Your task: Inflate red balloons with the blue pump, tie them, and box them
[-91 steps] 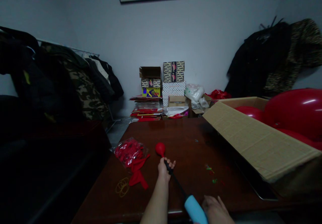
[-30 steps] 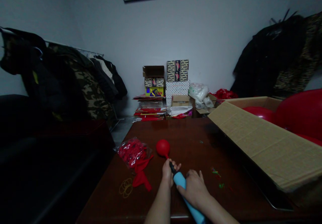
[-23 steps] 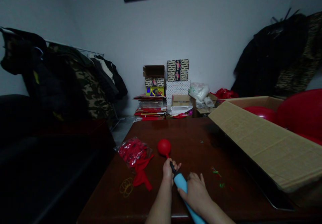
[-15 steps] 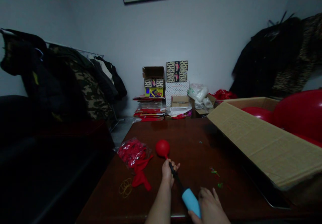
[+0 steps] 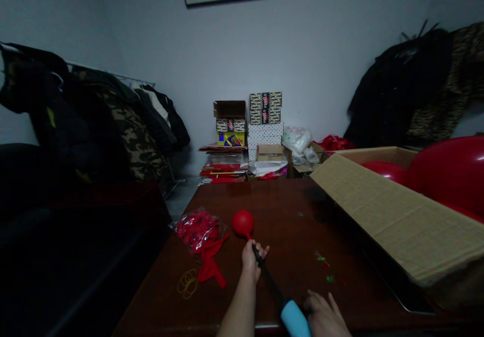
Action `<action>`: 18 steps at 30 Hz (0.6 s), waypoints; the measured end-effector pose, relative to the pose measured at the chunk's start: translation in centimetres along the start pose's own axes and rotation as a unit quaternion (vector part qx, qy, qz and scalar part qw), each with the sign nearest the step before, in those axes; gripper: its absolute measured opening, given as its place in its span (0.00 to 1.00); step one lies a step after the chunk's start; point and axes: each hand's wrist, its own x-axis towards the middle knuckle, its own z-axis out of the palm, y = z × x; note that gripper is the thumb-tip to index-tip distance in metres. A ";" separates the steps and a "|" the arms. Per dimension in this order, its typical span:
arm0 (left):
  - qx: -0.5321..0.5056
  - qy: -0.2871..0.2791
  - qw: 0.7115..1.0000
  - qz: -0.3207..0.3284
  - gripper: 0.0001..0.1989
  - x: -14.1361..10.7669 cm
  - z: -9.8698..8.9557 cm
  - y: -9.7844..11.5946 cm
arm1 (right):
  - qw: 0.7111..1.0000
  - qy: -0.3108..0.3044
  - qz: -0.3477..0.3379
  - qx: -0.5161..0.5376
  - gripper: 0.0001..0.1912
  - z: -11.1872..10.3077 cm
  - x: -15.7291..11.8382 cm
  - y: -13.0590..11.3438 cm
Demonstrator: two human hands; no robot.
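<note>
Balloon (image 5: 242, 223) visibly larger than 3.0 s ago. Against 1.0 s ago, pump barrel (image 5: 295, 319) is drawn back toward the person, well apart from the left hand (image 5: 253, 258), baring the black rod (image 5: 273, 282). Right hand (image 5: 324, 314) has moved back with it. Slightly more rod shows than 0.5 s ago.

Red balloon (image 5: 242, 223), light-blue pump (image 5: 295, 318) with black rod (image 5: 273, 280) at the near edge of a reddish-brown table (image 5: 272, 201), yellowish rubber bands (image 5: 187, 284) toward its left edge, tan cardboard box (image 5: 393, 213) along its right edge, camouflage jacket (image 5: 143, 151), seemingly green-brown.
</note>
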 end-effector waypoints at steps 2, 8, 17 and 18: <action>0.006 -0.004 1.000 0.001 0.08 0.0 0.0 0.0 | 1.000 0.012 0.002 -0.006 0.24 -0.8 0.5 -1.3; 0.014 -0.002 1.000 0.003 0.08 0.0 0.0 -0.3 | 0.997 0.081 0.018 -0.011 0.27 -1.5 3.8 -4.2; 0.030 -0.020 0.999 0.006 0.11 0.7 -0.5 -0.7 | 0.995 0.097 0.037 0.001 0.26 -1.2 7.3 -5.3; 0.033 -0.020 0.999 0.010 0.11 0.7 -0.6 -0.8 | 0.994 0.098 0.038 0.000 0.27 -1.0 6.9 -5.2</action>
